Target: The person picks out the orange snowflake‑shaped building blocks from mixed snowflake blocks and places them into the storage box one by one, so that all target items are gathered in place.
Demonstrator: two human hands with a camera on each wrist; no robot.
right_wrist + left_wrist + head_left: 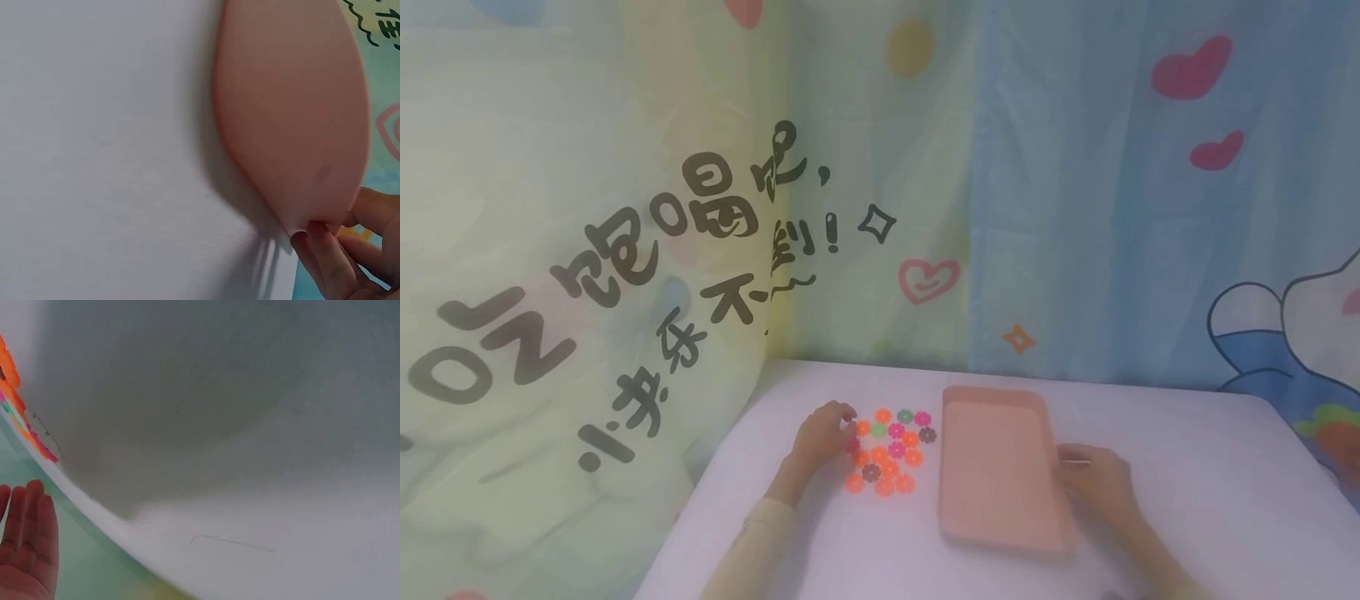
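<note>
A pink rectangular tray (1000, 475) is on the right of several small flower-shaped pieces (888, 468). My right hand (1097, 483) grips the tray's right edge. The right wrist view shows the fingers (334, 265) and thumb pinching the rim of the tray (294, 119), which casts a shadow on the tabletop. Close to the left side of the pieces is my left hand (826, 433). Its fingers (31, 519) look extended in the left wrist view, and nothing is seen held in them. Orange, magenta, green and brown pieces lie close together.
A white-covered table (865, 550) lies under both hands. Printed curtains (880, 167) with hearts, stars and dark lettering hang behind and to the left. The table's far edge runs close to the curtain.
</note>
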